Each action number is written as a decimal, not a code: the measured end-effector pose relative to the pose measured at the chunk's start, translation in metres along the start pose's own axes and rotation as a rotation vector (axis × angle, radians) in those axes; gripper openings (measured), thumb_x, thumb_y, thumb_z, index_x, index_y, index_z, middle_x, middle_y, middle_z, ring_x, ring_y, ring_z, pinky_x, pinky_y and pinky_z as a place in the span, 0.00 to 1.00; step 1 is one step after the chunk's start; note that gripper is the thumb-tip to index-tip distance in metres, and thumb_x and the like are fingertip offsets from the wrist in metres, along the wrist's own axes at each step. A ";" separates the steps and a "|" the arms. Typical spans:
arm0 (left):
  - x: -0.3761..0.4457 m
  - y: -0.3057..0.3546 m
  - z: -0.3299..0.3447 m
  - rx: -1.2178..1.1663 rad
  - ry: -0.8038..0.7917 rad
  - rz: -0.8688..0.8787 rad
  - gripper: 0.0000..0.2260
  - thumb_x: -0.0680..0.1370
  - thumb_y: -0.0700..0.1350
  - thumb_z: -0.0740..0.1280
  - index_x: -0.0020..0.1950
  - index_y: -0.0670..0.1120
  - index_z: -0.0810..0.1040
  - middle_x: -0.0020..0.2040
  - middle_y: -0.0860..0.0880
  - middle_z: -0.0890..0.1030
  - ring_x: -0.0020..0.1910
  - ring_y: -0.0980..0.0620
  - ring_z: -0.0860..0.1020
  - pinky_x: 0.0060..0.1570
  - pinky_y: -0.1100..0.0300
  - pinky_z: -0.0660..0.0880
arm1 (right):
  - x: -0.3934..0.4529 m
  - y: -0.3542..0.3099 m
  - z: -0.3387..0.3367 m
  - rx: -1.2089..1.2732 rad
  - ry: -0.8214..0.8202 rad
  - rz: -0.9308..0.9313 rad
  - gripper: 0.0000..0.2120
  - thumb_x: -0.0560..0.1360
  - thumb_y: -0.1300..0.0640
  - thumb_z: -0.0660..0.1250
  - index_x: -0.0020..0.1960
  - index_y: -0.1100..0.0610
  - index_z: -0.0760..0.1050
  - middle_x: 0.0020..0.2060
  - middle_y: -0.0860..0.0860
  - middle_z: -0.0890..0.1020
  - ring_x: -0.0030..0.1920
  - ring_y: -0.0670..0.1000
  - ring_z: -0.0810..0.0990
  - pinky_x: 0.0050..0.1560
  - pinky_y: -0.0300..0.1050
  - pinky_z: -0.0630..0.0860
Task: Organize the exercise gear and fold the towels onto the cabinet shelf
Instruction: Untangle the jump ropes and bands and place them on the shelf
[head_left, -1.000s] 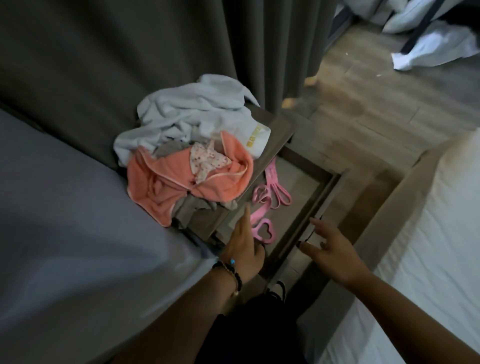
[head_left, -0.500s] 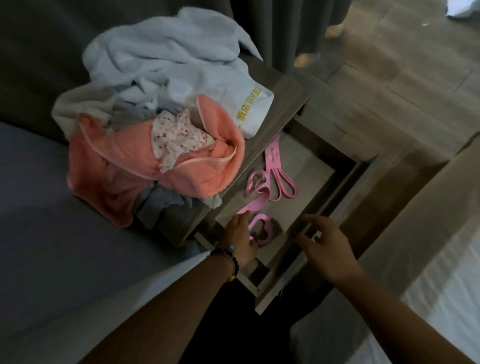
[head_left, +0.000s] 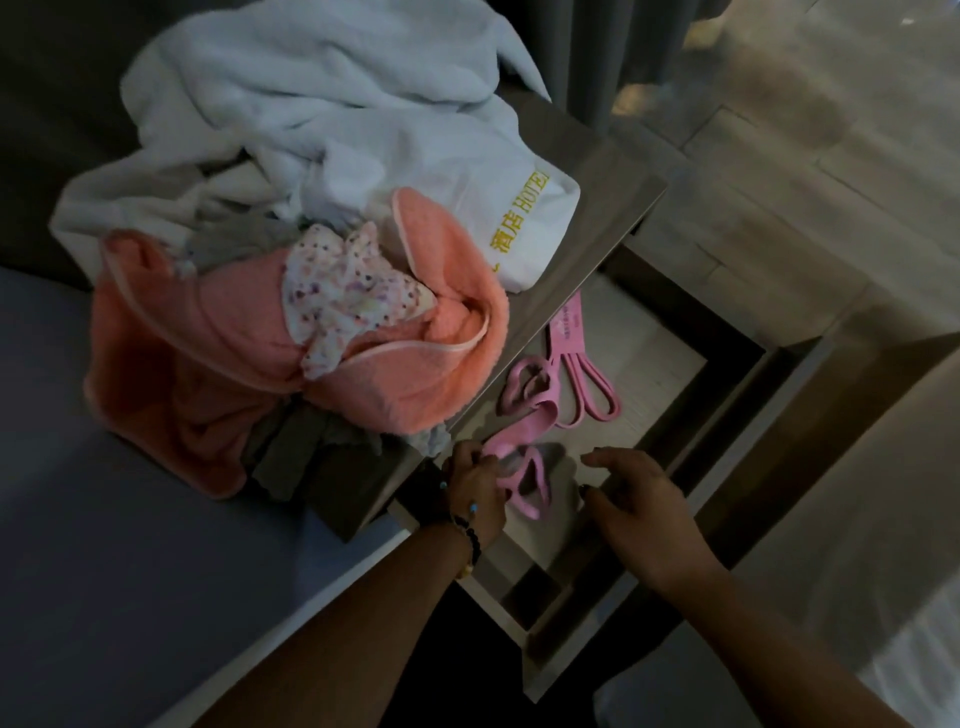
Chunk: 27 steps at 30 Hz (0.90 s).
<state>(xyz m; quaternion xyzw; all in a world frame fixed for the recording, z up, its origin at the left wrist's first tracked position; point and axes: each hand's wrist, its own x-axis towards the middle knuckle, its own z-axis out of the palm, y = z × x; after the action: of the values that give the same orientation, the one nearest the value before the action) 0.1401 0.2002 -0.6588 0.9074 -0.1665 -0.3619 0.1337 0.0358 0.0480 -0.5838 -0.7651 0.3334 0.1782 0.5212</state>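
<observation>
Pink resistance bands (head_left: 550, 384) lie tangled in the open drawer (head_left: 727, 374) of a bedside cabinet (head_left: 587, 208). My left hand (head_left: 475, 491) reaches into the drawer and its fingers curl round the near end of the pink bands. My right hand (head_left: 636, 506) hovers over the drawer's front, fingers spread and relaxed, holding nothing. On the cabinet top sits a heap: a white hotel towel (head_left: 332, 104) with yellow lettering, an orange towel (head_left: 218, 353), a small dotted cloth (head_left: 345, 291) and a grey cloth (head_left: 296, 452).
A grey bed (head_left: 78, 519) lies left of the cabinet, and a second bed with white sheets (head_left: 857, 519) is at the right. A dark curtain (head_left: 613, 47) hangs behind. Wood floor (head_left: 810, 156) stretches beyond the drawer.
The camera has moved closer to the cabinet. My left hand went deeper into the drawer and closed on the near end of the pink bands. My right hand moved over the drawer front.
</observation>
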 end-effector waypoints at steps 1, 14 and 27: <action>0.000 0.000 -0.001 -0.071 0.041 0.030 0.10 0.77 0.38 0.66 0.58 0.43 0.78 0.67 0.43 0.69 0.64 0.45 0.70 0.61 0.57 0.68 | 0.002 0.000 -0.003 -0.010 0.003 -0.014 0.17 0.78 0.57 0.65 0.65 0.46 0.70 0.66 0.45 0.69 0.44 0.45 0.79 0.44 0.35 0.78; -0.043 0.088 -0.103 -1.253 -0.177 0.018 0.08 0.77 0.34 0.65 0.45 0.47 0.77 0.38 0.50 0.84 0.39 0.52 0.83 0.42 0.58 0.81 | 0.022 -0.022 -0.050 -0.093 -0.065 -0.321 0.51 0.67 0.52 0.77 0.77 0.40 0.45 0.75 0.38 0.55 0.72 0.40 0.55 0.73 0.48 0.62; -0.044 0.103 -0.096 -1.742 -0.323 -0.110 0.26 0.69 0.45 0.72 0.65 0.37 0.74 0.61 0.37 0.78 0.54 0.41 0.81 0.46 0.48 0.81 | 0.013 -0.006 -0.039 1.102 -0.193 0.349 0.18 0.76 0.39 0.57 0.59 0.47 0.72 0.60 0.57 0.77 0.56 0.62 0.81 0.58 0.57 0.77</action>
<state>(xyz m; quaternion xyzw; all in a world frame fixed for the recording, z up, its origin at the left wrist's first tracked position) 0.1567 0.1358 -0.5270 0.4282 0.1948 -0.4898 0.7341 0.0460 0.0092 -0.5722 -0.2952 0.4491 0.1305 0.8331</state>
